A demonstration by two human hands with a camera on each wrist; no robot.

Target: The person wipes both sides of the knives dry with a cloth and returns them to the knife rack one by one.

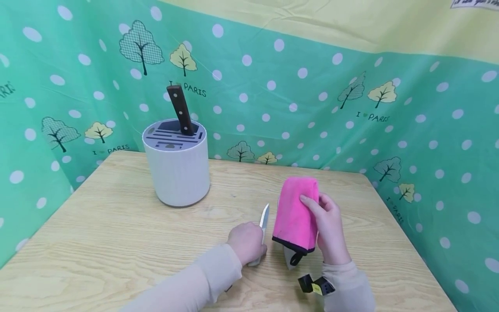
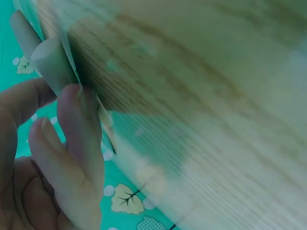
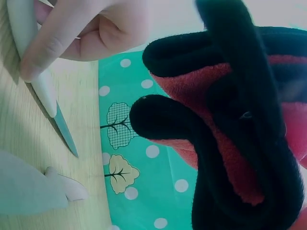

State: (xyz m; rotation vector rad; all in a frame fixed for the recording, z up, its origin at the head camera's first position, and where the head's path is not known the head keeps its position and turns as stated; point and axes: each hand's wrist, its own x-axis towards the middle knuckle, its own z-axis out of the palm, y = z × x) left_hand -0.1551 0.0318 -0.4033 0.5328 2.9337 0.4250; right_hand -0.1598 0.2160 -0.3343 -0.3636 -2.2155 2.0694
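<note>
My left hand (image 1: 245,242) grips the pale handle of a small knife (image 1: 264,219), its blade angled away from me close over the table. In the right wrist view, a finger lies along the knife's white handle (image 3: 45,93). My right hand (image 1: 330,227) holds a folded pink cloth (image 1: 295,212) with black edging and a loop, thumb on its near face. A grey, pointed piece (image 1: 289,258) shows below the cloth, the rest hidden behind it. Pale, blunt-ended objects (image 3: 69,187) lie beside the knife in the right wrist view.
A white round knife block (image 1: 180,177) stands at the back left of the wooden table (image 1: 117,234). One dark-handled knife (image 1: 181,110) is upright in its slotted top. A green dotted curtain (image 1: 269,99) hangs behind and on both sides.
</note>
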